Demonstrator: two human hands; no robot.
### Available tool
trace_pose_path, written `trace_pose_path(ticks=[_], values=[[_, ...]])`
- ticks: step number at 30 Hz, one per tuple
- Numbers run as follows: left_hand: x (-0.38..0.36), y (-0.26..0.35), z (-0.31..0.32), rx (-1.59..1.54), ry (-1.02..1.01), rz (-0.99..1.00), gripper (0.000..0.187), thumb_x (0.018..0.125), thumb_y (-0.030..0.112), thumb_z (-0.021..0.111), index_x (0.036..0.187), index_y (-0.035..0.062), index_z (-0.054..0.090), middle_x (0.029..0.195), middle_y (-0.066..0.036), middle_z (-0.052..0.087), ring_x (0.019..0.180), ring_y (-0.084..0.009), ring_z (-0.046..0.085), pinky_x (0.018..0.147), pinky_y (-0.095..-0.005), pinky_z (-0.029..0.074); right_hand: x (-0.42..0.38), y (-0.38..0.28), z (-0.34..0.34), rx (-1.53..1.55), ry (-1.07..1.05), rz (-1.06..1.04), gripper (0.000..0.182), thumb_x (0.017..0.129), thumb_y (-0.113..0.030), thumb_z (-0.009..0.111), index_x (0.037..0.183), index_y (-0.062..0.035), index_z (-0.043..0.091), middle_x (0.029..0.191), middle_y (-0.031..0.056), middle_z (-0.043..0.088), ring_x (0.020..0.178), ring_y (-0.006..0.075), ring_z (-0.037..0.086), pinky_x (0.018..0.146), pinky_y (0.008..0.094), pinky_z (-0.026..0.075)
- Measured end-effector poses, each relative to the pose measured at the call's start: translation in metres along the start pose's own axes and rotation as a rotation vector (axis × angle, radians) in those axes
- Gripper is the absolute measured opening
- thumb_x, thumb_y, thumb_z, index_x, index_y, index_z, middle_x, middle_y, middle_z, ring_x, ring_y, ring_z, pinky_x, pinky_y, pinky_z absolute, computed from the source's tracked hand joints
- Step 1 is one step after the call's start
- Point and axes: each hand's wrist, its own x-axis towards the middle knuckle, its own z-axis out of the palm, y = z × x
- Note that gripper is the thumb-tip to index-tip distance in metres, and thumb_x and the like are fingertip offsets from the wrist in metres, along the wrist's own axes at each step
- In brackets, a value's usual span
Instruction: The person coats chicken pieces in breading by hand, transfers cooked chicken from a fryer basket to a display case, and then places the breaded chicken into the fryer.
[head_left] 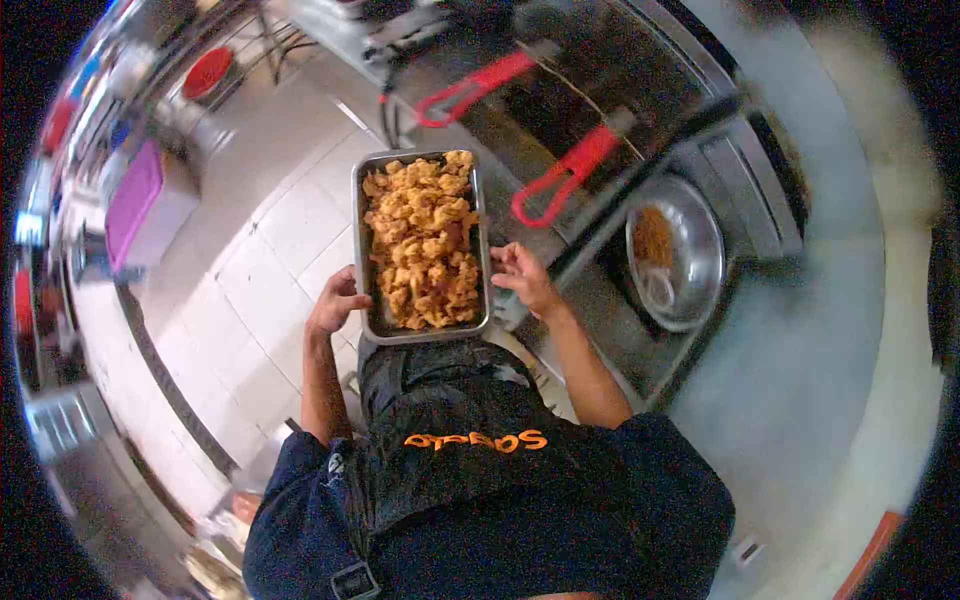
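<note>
A rectangular metal tray (372,326) is held in front of my dark apron, heaped with golden-brown fried pieces (425,240). My left hand (338,303) grips its left edge, with the thumb over the rim. On the opposite side, my right hand (524,279) is closed on the right edge, its fingers against the rim. The two hands are level with the lower half of the tray.
Two red-handled baskets (480,88) (568,178) rest in a fryer ahead to the right. Beside it, a round metal bowl (700,250) holds orange-brown crumbs. A container with a purple lid (136,205) and a red round object (208,73) are at left.
</note>
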Motion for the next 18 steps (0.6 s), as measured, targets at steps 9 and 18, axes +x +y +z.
trace_pose_path(ticks=[9, 18], values=[[-0.063, -0.016, -0.023, -0.101, 0.508, 0.246, 0.031, 0.06, 0.003, 0.066, 0.088, 0.0055, 0.054, 0.088, 0.001, 0.056, 0.083, -0.0101, 0.051, 0.075, -0.0244, 0.039, 0.11, -0.022, 0.064, -0.025, -0.448, 0.023, 0.026, 0.069, 0.0, 0.059, 0.077, -0.0069, 0.035, 0.114, 0.0199, 0.049, 0.103, 0.022, 0.048, 0.086, 0.0339, 0.04], [-0.026, -0.062, 0.062, -0.08, 0.764, 0.402, 0.044, 0.062, 0.002, 0.069, 0.101, -0.0012, 0.051, 0.097, -0.006, 0.058, 0.089, -0.0131, 0.054, 0.081, -0.0295, 0.043, 0.161, -0.012, 0.005, 0.046, -0.62, -0.061, 0.013, 0.078, -0.005, 0.054, 0.08, -0.0053, 0.041, 0.109, 0.0144, 0.053, 0.097, 0.0175, 0.05, 0.087, 0.0315, 0.039]])
